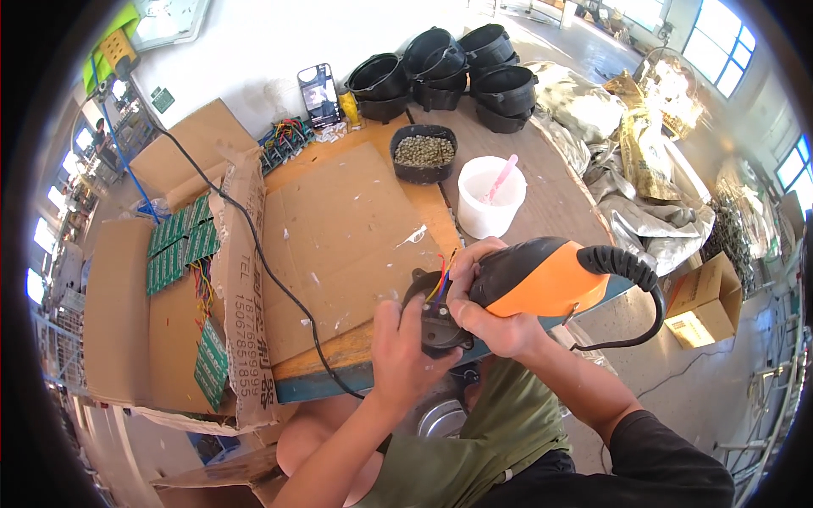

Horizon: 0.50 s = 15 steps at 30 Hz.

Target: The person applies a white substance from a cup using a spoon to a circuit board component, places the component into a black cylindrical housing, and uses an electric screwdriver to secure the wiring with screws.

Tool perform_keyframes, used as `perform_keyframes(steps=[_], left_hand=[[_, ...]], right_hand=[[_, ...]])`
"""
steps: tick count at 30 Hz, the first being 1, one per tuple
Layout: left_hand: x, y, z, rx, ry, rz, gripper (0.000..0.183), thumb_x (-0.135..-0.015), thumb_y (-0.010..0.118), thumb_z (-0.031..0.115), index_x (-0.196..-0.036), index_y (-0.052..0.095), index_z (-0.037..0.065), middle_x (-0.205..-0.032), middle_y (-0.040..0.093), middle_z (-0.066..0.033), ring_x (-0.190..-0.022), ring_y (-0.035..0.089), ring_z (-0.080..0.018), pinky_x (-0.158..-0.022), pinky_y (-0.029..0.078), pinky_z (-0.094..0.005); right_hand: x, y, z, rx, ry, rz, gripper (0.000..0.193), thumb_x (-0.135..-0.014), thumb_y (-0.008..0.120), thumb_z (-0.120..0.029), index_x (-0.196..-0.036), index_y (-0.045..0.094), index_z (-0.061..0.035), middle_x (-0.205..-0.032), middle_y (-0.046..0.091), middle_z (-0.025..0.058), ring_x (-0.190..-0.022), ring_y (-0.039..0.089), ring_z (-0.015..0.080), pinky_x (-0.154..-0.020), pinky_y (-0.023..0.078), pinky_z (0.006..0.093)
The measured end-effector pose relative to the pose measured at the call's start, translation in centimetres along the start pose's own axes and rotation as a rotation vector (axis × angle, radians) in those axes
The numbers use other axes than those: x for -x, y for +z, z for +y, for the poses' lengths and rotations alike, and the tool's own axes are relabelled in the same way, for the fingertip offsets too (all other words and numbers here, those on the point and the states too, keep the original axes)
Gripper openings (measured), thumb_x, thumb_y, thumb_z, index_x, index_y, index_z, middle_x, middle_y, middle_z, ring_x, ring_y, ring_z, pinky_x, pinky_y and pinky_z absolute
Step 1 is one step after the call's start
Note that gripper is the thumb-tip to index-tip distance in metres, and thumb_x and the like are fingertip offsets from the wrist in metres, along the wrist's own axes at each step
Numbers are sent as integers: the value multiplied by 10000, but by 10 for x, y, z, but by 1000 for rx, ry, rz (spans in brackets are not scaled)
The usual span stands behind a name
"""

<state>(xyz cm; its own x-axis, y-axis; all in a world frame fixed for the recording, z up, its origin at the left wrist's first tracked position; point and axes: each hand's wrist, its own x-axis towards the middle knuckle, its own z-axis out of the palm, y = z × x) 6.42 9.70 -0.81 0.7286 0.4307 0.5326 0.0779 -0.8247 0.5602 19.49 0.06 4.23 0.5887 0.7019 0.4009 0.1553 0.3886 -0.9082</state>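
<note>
My right hand (500,326) is closed round an orange-and-black corded power tool (538,284), its working end hidden by my fingers and pointing at a black plastic housing (439,328). Fingers of my left hand (400,351) grip that housing at its near left side, by the table's front edge. Red, yellow and blue wires (440,284) rise out of the housing beside my right fingertips. Beyond my hands stand a white bucket (481,218) with a pink stick (501,179) in it and a black tub (423,173) of small metallic-looking pieces.
At left, an open cardboard box (246,296) holds green circuit boards (174,250) with wires. A black cable (275,275) crosses the cardboard sheet (339,245). Stacked black housings (436,63), a phone (320,95) and more wired boards (286,142) line the back. Sacks (618,169) lie right.
</note>
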Motion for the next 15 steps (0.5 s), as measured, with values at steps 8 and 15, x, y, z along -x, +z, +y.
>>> perform_keyframes(steps=[8,15], left_hand=[[0,-1,2,-3,13,22,773,-500,865,147,-1189,562,-25,-933,468,-167,-790,518,-341,-662,459,-418],[-1,-3,8,8,-7,14,796,-450,890,101,-1169,570,-25,-938,490,-168,-859,519,-362,-699,459,-428]], right_hand=[[-1,0,3,-39,-84,-57,280,-760,643,66,-1004,547,-33,-840,563,11,-750,559,99,-695,477,270],[3,3,1,-112,-22,26,279,-764,639,66,-1009,547,-28,-858,582,24,-763,585,97,-694,493,269]])
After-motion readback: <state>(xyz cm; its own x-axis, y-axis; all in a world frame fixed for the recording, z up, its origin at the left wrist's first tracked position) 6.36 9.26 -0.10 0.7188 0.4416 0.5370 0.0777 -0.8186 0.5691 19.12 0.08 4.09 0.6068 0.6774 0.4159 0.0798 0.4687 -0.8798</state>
